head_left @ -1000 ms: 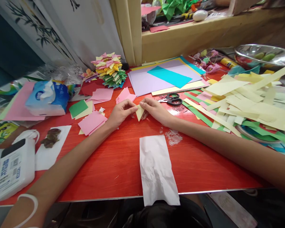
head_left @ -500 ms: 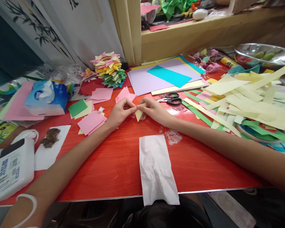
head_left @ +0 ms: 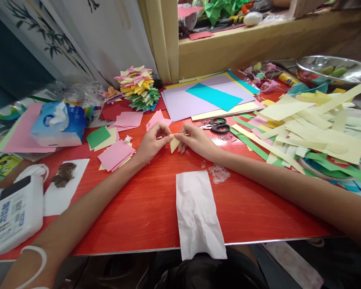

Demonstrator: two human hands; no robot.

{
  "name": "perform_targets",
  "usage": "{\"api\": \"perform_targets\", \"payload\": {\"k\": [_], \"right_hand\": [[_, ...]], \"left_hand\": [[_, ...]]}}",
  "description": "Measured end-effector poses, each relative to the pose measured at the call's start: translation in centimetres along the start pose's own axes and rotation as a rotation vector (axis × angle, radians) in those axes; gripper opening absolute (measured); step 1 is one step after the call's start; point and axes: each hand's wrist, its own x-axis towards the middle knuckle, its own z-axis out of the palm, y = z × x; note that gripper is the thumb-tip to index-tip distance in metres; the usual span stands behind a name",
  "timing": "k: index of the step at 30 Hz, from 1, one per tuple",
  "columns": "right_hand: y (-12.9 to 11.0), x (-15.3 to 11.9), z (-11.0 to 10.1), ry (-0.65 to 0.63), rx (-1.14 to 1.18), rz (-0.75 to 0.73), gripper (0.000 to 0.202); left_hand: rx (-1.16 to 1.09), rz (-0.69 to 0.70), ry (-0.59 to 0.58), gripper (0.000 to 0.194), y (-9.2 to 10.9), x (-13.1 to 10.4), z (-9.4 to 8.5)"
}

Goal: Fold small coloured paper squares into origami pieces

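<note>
A small pale yellow piece of folded paper [head_left: 175, 143], its visible part pointed downward like a triangle, is pinched between my two hands above the red table. My left hand [head_left: 155, 142] grips its left corner with thumb and forefinger. From the other side, my right hand [head_left: 195, 141] holds the same paper, its thumb on the near face. Pink paper squares [head_left: 159, 119] lie just beyond my left hand. Beyond my right hand rest black-handled scissors [head_left: 218, 125]. Parts of the folded paper are hidden by my fingers.
A crumpled white paper [head_left: 197, 212] hangs over the front edge of the red table [head_left: 132, 228]. Cut paper strips [head_left: 313, 128] heap on the right. Stacked folded papers [head_left: 140, 88] stand at the back, with a tissue pack [head_left: 58, 124] and white device [head_left: 16, 216] leftward.
The yellow folded paper has shifted slightly left and tilted a little between my fingers. My hands keep their pinch, almost in the same place.
</note>
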Motion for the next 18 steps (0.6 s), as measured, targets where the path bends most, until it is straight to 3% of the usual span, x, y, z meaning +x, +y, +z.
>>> {"api": "perform_targets", "payload": {"k": [7,18], "right_hand": [[-0.32,0.05,-0.06,-0.014,0.118,0.008,0.018],[-0.27,0.15,-0.07,0.007,0.131,0.032,0.019]], "left_hand": [[0.048,-0.027,-0.155,0.009,0.31,-0.33,0.11],[0.225,0.027,-0.142,0.009,0.36,-0.57,0.19]]}}
